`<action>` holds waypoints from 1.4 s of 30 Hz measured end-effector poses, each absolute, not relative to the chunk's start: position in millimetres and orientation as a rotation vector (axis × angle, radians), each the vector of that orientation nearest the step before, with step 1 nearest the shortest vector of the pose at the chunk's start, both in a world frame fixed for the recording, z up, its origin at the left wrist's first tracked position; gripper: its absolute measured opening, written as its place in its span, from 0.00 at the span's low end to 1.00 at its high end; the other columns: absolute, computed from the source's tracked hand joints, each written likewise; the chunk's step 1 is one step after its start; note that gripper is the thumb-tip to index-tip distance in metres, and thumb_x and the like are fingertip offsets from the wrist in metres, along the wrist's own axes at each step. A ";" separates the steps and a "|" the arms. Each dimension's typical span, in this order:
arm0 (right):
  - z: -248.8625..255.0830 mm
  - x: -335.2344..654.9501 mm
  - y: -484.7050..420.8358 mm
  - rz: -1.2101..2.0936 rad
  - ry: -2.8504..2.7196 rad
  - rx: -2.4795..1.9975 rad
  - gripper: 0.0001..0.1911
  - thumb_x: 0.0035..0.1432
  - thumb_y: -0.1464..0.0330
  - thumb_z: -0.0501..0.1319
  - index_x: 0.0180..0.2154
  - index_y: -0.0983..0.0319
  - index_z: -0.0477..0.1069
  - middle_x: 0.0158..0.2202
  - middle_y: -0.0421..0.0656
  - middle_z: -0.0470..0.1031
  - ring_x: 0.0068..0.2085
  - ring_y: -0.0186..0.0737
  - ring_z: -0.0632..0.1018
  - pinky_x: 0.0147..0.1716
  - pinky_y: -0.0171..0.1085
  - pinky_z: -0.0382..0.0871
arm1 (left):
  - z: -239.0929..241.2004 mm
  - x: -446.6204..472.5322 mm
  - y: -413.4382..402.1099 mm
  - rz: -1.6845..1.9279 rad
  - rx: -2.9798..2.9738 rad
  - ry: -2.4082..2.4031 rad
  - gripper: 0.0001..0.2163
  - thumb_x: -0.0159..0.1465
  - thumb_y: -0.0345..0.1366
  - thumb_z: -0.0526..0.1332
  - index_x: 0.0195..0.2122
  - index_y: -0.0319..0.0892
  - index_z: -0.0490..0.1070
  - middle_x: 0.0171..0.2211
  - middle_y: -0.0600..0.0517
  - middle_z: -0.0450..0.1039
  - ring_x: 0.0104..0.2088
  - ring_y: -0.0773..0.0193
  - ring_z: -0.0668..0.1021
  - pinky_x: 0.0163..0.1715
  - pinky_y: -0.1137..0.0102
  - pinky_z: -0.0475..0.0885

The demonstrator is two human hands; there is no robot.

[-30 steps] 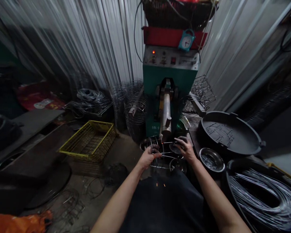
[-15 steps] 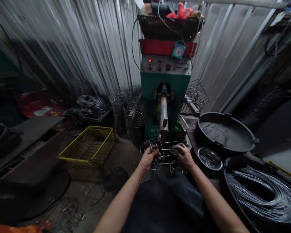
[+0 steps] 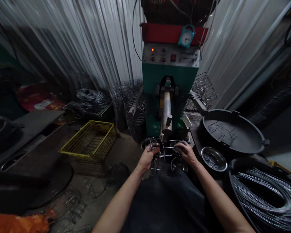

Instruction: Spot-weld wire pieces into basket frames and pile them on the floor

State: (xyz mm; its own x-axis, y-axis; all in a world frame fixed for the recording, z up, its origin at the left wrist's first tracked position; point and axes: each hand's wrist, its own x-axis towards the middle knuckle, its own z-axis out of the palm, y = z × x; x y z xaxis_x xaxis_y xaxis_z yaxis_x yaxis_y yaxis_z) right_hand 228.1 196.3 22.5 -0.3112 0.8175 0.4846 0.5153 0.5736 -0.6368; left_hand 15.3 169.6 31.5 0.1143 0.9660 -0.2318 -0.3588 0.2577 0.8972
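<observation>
In front of the green machine (image 3: 150, 94) I hold a wire frame (image 3: 163, 165) made of thin metal rods and rings. My left hand (image 3: 147, 156) is closed on the frame's ringed left side, with something orange-brown showing at its fingers. At the frame's right end, my right hand (image 3: 185, 152) pinches the long rods. The machine's round metal arm (image 3: 167, 108) ends just above the frame, between my hands. Whether the frame touches that arm I cannot tell. Below my right hand sits a small metal bowl (image 3: 179, 164).
To the right stand a black round tray (image 3: 247, 129) with wire pieces, a steel bowl (image 3: 221, 164) of short metal pieces and a black tub (image 3: 235, 191) of bent wire. A yellow crate (image 3: 74, 154) is on the left. Wire rings (image 3: 137, 113) hang beside the machine.
The view has tilted down and shifted slightly, so the machine appears larger. Both hands keep hold of the wire frame, whose ringed left part has turned a little.
</observation>
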 end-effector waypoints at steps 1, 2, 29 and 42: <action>22.4 227.8 196.9 0.474 -1.993 -1.067 0.08 0.57 0.65 0.54 0.34 0.58 0.71 0.32 0.44 0.68 0.35 0.39 0.71 0.35 0.39 0.66 | 31.5 15.0 169.7 1.128 0.782 0.985 0.20 0.45 0.42 0.65 0.38 0.40 0.64 0.20 0.56 0.69 0.17 0.71 0.70 0.14 0.78 0.55; 22.5 227.7 197.5 0.480 -2.001 -1.066 0.08 0.57 0.65 0.53 0.34 0.58 0.70 0.32 0.44 0.68 0.35 0.39 0.71 0.35 0.39 0.66 | 31.3 14.7 169.9 1.121 0.782 0.978 0.20 0.45 0.41 0.65 0.38 0.40 0.64 0.19 0.56 0.68 0.17 0.71 0.70 0.14 0.78 0.55; 24.7 231.2 224.6 0.518 -2.053 -1.033 0.08 0.58 0.65 0.53 0.33 0.59 0.70 0.32 0.43 0.68 0.35 0.38 0.71 0.36 0.37 0.64 | 28.5 13.9 193.9 1.091 0.733 0.929 0.20 0.44 0.41 0.66 0.36 0.40 0.64 0.19 0.55 0.68 0.17 0.69 0.71 0.13 0.79 0.55; 26.0 228.5 223.8 0.551 -2.012 -1.023 0.07 0.56 0.66 0.55 0.33 0.60 0.70 0.31 0.42 0.68 0.34 0.37 0.70 0.34 0.36 0.64 | 29.1 12.4 196.9 1.067 0.728 0.903 0.17 0.47 0.39 0.65 0.35 0.39 0.64 0.19 0.54 0.68 0.17 0.69 0.71 0.12 0.80 0.51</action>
